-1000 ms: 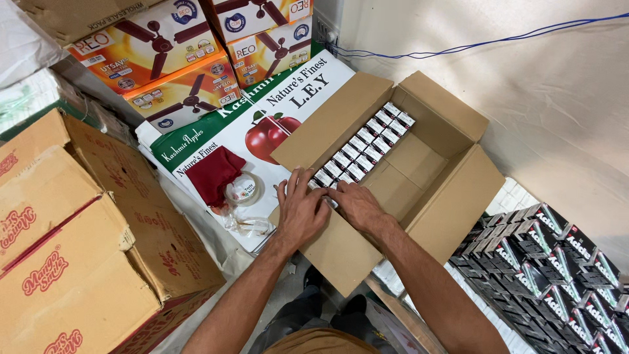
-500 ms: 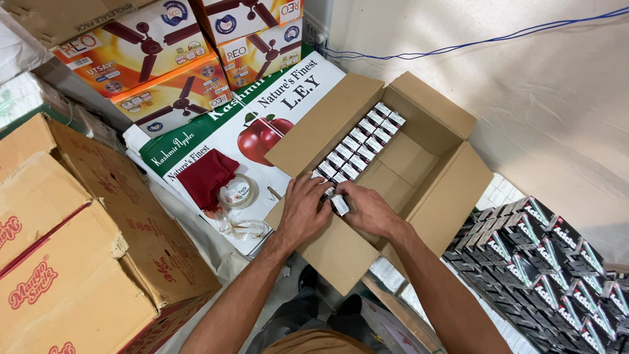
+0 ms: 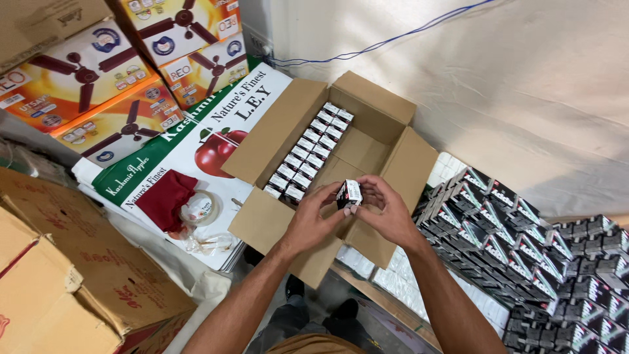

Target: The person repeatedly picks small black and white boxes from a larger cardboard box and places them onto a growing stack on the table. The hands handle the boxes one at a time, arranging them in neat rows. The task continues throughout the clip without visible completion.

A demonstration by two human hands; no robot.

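Head view, small box (image 3: pixel 349 193) pinched between both hands (image 3: pixel 354 216) — above open carton (image 3: pixel 393 170)

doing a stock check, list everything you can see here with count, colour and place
open brown cardboard carton: one, centre
small black-and-white boxes in rows: about two dozen, along the carton's left wall
small black-and-white box: one, held over the carton
stacked small black boxes: many, right
flat apple-print cardboard sheet: one, white and green, left of the carton
dark red cloth: one, on the sheet
tape roll: one, beside the cloth
ceiling-fan boxes: several, orange and white, top left
blue wire: one, top
left hand: fingers on the box
right hand: fingers on the box
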